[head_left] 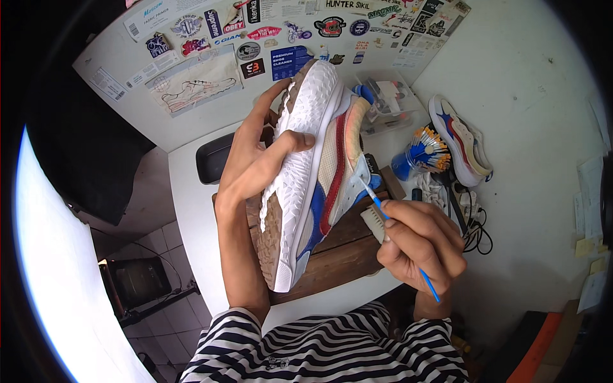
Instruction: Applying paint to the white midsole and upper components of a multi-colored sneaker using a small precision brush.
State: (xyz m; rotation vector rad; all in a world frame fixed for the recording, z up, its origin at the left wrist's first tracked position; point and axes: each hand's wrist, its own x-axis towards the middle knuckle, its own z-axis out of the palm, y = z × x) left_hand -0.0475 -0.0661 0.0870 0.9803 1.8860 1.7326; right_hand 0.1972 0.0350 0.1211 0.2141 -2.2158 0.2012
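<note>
A sneaker [332, 159] with a white textured midsole, brown outsole and cream, red and blue upper is held up on its side. My left hand [262, 150] grips it across the sole, thumb on the white midsole and fingers behind. In my right hand [421, 246] is a thin blue paintbrush [430, 286], pinched like a pen. Its tip meets the pale blue-grey panel near the shoe's tongue and laces area. A scrub brush [373, 223] with pale bristles lies beside my right fingers, partly hidden. Beneath the shoe is a dark brown wooden box or board [338, 265].
The matching sneaker [461, 142] stands at the right on the white table [198, 217]. Near it are a blue cup [402, 166] of many brushes, a clear plastic bin [393, 96] and black cables [479, 236]. A black tray [214, 156] sits left; a stickered panel [268, 38] rises behind.
</note>
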